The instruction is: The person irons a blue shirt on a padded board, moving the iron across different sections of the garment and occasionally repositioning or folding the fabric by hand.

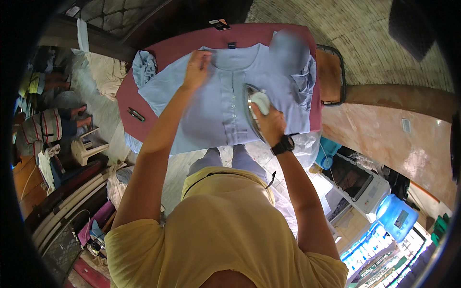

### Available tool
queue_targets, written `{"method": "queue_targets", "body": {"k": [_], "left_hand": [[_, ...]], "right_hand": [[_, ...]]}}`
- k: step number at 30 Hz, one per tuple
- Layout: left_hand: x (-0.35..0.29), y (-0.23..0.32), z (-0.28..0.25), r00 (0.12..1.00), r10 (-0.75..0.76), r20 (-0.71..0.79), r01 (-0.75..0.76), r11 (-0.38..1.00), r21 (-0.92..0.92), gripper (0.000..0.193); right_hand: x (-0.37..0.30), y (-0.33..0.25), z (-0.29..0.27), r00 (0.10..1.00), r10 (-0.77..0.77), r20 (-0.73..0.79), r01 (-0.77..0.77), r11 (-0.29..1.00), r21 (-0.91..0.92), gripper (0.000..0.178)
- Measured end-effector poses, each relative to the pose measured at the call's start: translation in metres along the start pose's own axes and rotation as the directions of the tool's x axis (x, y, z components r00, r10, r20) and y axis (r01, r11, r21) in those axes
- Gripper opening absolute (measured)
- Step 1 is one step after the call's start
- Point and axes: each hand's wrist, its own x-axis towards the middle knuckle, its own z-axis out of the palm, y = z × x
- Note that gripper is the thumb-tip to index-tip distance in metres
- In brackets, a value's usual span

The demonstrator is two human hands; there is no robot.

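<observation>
A light blue button-front shirt lies spread on a padded table with a dark red cover, its round neckline at the far side. My right hand is wrapped round the pale handle of a clothes iron, which rests on the shirt just right of the button placket. Over the left side of the neckline is my left hand, slightly blurred, fingers extended and holding nothing I can see; whether it presses the cloth is unclear. The left sleeve end is bunched near the table's edge.
Dark thread snips lie on the cover at left. A small dark card sits at the far edge. A blurred grey-blue patch hides the right shoulder. Beyond are a plastic stool, a blue water jug and people at far left.
</observation>
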Motion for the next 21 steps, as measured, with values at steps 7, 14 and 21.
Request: {"method": "queue_targets", "body": {"k": [7, 14, 21], "left_hand": [[-0.016, -0.071, -0.142, 0.990, -0.139, 0.006, 0.125, 0.906, 0.405, 0.024], [-0.007, -0.082, -0.153, 0.941, -0.278, 0.191, 0.109, 0.787, 0.607, 0.033], [-0.007, -0.090, -0.160, 0.944, -0.278, 0.179, 0.159, 0.857, 0.491, 0.022]], "right_hand": [[0.012, -0.027, -0.016, 0.999, -0.038, -0.017, 0.042, 0.894, 0.447, 0.047], [0.024, -0.166, 0.060, 0.963, -0.192, 0.191, 0.108, 0.920, 0.377, 0.056], [0.049, -0.221, 0.115, 0.979, -0.201, 0.023, 0.189, 0.951, 0.244, 0.061]]}}
